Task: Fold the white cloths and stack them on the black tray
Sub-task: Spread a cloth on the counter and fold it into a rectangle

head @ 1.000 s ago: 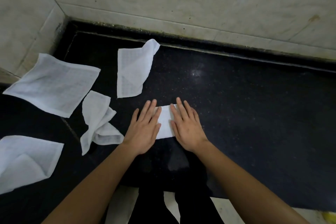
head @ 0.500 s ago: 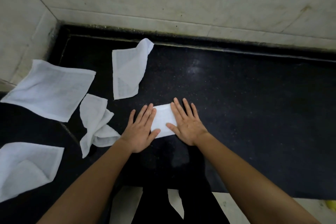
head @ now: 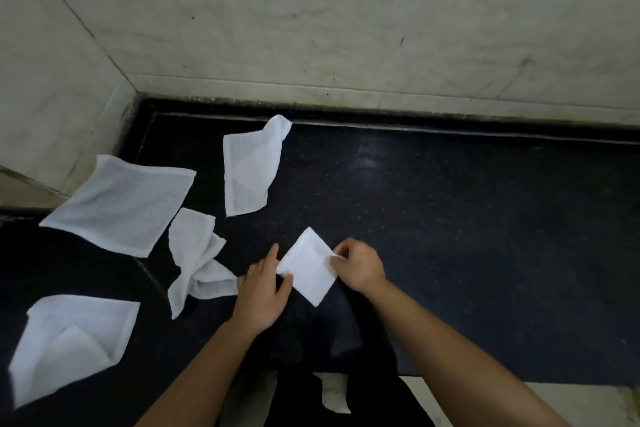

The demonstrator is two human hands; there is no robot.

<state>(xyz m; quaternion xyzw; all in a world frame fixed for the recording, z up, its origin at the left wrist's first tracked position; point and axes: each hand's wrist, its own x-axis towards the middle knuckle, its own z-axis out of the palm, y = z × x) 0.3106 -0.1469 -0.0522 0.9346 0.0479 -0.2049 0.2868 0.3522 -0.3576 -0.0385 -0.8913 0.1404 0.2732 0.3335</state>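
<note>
A small folded white cloth (head: 309, 265) lies turned like a diamond on the black counter (head: 450, 236), near the front. My left hand (head: 261, 291) pinches its left corner between thumb and forefinger. My right hand (head: 358, 265) pinches its right corner with curled fingers. Several unfolded white cloths lie to the left: one near the back wall (head: 247, 172), a flat one at the corner (head: 121, 206), a crumpled one (head: 195, 260) and one at the lower left (head: 69, 343). No separate black tray can be told apart from the dark surfaces.
Pale tiled walls (head: 311, 28) close the counter at the back and left. A lower dark surface (head: 52, 270) lies at the left under two cloths. The counter's front edge runs by my dark-clothed legs (head: 346, 402).
Both hands were pressing flat on the folded cloth. Now they pinch its two corners, and the cloth has turned to a diamond angle. The camera has tilted up slightly.
</note>
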